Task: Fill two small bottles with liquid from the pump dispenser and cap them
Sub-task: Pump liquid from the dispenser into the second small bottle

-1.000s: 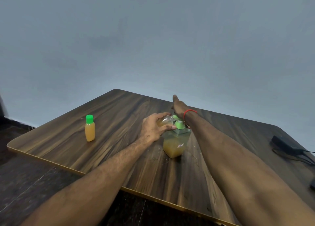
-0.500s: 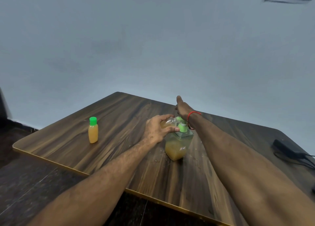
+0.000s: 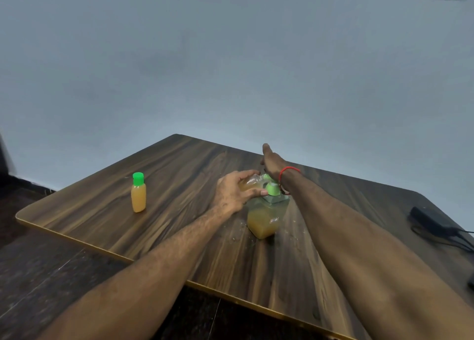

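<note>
A clear pump dispenser (image 3: 265, 217) with orange liquid and a green pump head stands mid-table. My left hand (image 3: 234, 193) grips a small open bottle (image 3: 250, 183), tilted on its side with its mouth at the green nozzle; some orange liquid shows inside it. My right hand (image 3: 272, 161) rests palm down over the pump head, its thumb pointing forward; the fingers are hidden. A second small bottle (image 3: 138, 195), full of orange liquid and closed with a green cap, stands upright at the left of the table.
The dark wooden table (image 3: 179, 165) has its front edge near me and a grey wall behind. A black power adapter (image 3: 431, 220) with its cable lies at the right edge. Small droplets speckle the wood around the dispenser.
The view has shifted slightly. Both hands stay at the dispenser, the left holding the small bottle at the nozzle, the right over the pump head.
</note>
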